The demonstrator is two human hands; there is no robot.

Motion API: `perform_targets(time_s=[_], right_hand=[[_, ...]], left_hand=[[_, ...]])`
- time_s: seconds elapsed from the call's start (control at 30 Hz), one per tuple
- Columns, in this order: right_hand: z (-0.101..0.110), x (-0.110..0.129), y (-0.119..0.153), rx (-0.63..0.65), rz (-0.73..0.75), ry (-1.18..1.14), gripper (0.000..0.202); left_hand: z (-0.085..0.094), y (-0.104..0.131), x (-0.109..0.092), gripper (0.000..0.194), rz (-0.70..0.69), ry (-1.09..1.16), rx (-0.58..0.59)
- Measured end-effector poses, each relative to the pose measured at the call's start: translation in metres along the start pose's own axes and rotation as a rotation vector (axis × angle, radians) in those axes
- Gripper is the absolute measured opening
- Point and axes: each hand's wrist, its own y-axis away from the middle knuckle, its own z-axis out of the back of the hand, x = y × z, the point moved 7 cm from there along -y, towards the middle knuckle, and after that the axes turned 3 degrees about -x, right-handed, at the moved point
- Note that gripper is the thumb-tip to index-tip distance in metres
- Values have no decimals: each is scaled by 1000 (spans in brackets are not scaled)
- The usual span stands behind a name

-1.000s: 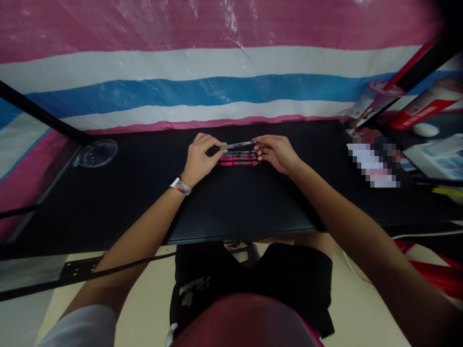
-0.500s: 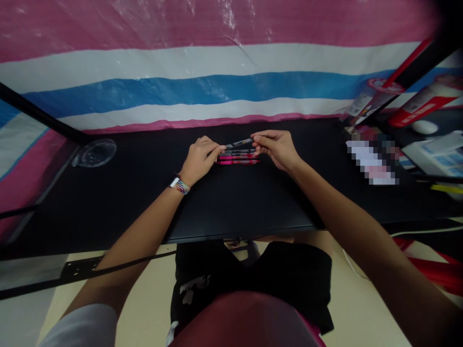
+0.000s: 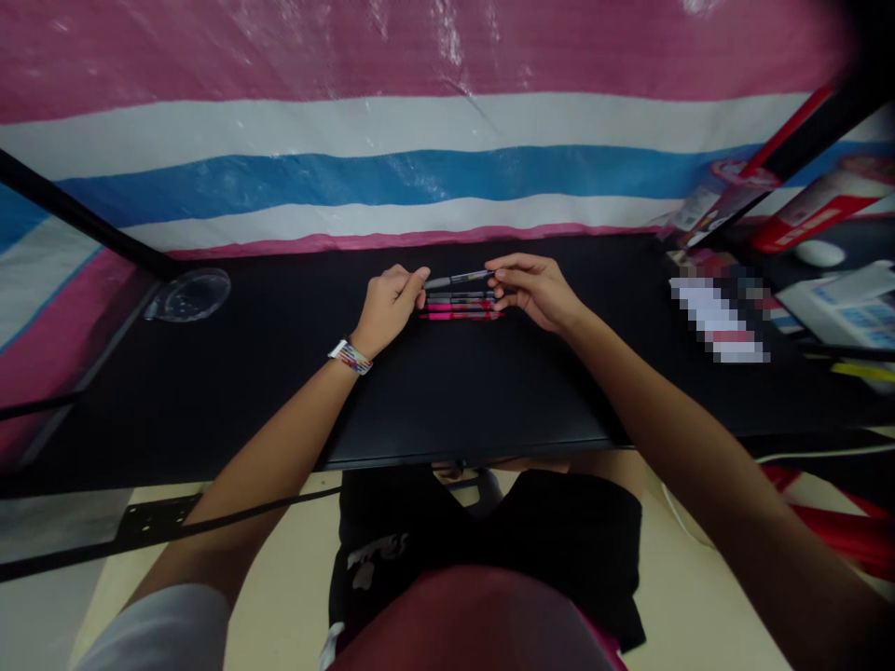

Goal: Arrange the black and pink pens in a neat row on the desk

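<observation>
A dark pen with a grey grip [image 3: 458,278] is stretched between my two hands, just above the black desk top [image 3: 461,391]. My left hand [image 3: 390,303] has its thumb and fingers closed at the pen's grey left end. At the other end, the thumb and index finger of my right hand [image 3: 537,289] pinch the dark tip part, the other fingers curled below. Right under it lie a grey-and-black pen [image 3: 458,295] and pink-and-red pens [image 3: 458,316], side by side in a row. My fingers hide both ends of the held pen.
A clear round plastic lid [image 3: 188,295] lies at the left. On the right stand a clear cup [image 3: 713,200] and a red-and-white container [image 3: 818,205], near a white rounded object [image 3: 819,253]. A striped sheet [image 3: 419,177] hangs behind the desk.
The pen's grey left part and dark right part were at an angle to each other and now line up. My left thumb has shifted slightly up. The pens in the row lie as before.
</observation>
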Motion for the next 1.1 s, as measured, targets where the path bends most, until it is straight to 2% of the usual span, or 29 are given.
perform_targets(time_s=[0.1,0.13,0.23,0.3,0.4,0.53,0.7,0.87,0.93,1.1], right_hand=[[4,-1,-2,-50,30,23,30],[5,-1,-2,-71,40,22,28],[7,-1,-3,-102,56,8,26],[6,-1,-2,-107,57,9,28],[6,0,-2,-121,60,16,28],[6,1,-2,-124,71,2,25],[6,-1,-3,-119,74,-20,25],[13,0,-7,-172,121,5,29],[18,2,-9,-210,156,19,27],[30,8,-11,-273,232,44,20]], left_hand=[[0,-1,3,25,29,76,-24],[0,-1,3,23,33,103,-29],[-2,-2,5,25,60,147,-13],[-4,-3,7,39,89,173,0],[-2,-4,8,25,77,227,-24],[-4,-4,12,30,81,202,-11],[-3,-4,12,26,49,255,-31],[2,-6,21,56,144,212,-59],[6,-8,24,53,125,238,-104],[6,-10,31,22,99,312,-143]])
